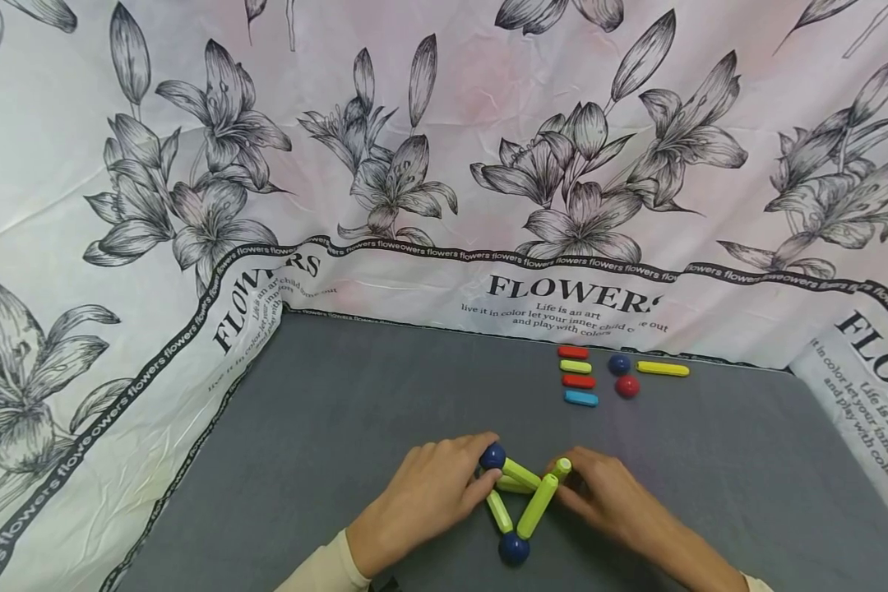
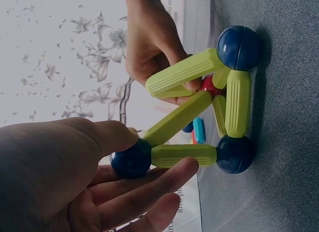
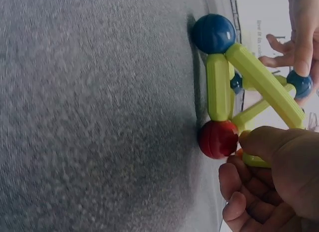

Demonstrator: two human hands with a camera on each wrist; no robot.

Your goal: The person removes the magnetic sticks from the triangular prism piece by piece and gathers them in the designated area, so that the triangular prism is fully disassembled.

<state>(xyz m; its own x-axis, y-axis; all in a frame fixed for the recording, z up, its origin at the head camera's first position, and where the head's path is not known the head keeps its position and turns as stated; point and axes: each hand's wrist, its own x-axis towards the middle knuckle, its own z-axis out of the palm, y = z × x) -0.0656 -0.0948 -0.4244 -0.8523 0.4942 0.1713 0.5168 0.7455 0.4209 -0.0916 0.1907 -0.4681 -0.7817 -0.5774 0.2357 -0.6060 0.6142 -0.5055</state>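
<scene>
Head view shows a stick-and-ball frame of yellow-green rods and dark blue balls standing on the grey worktop, with both hands closed in on it. The left hand sits just to the frame's left; in the left wrist view its thumb and fingers pinch the raised blue ball, which is lifted off the worktop and joined by rods to the balls below. The right hand sits just to the frame's right, its fingers curled round the upper end of a yellow-green rod that slopes down to the near blue ball. In the right wrist view a red ball at the frame's base rests on the worktop, touching that hand's fingertips.

Well beyond the frame, towards the far edge of the worktop, lie four short rods in a column, red, yellow-green, red and blue. Just right of them sit a loose blue ball, a loose red ball and a long yellow rod. A flower-printed cloth rises behind the worktop.
</scene>
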